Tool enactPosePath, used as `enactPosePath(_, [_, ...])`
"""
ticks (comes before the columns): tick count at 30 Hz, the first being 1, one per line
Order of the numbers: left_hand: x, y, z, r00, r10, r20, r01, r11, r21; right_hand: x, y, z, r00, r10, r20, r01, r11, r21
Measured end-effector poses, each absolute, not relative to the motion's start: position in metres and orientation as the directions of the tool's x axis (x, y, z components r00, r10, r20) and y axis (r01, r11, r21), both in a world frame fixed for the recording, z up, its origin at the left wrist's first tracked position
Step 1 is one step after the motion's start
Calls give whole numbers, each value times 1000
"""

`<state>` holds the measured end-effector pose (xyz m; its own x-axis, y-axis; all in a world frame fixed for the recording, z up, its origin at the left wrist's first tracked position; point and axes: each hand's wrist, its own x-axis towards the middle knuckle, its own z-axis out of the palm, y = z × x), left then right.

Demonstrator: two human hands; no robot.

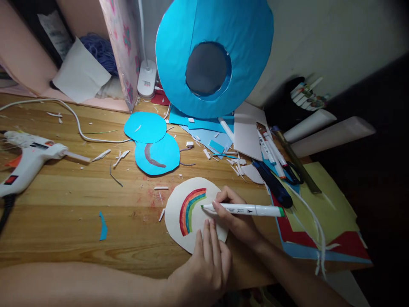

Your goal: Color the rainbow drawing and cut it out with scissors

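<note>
A round white paper disc [174, 209] lies on the wooden table, bearing a drawn rainbow [188, 211] with red, orange, blue and green bands. My right hand [238, 219] grips a white marker [252, 209] with a green end, its tip at the paper just right of the green band. My left hand [207, 262] rests with outstretched fingers on the lower part of the disc, pressing it to the table. Beyond the disc are two blue paper discs [159, 160], overlapping, the nearer one with a dark curved stroke.
A glue gun [38, 153] lies at the left. At the back stands a large blue shape [249, 55] with a round hole. Paper scraps litter the table [64, 226]. To the right are markers [271, 149], a dark blue cutter [273, 183], scissors [294, 172] and coloured sheets [335, 213].
</note>
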<state>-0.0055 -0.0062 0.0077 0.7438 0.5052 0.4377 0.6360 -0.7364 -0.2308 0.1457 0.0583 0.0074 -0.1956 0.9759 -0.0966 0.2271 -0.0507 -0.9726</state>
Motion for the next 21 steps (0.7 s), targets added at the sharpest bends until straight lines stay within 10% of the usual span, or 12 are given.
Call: enactPosePath(21, [-2, -1, -3, 764, 490, 420, 589, -795, -143, 150, 64, 2, -58, 998, 18, 311, 35, -950])
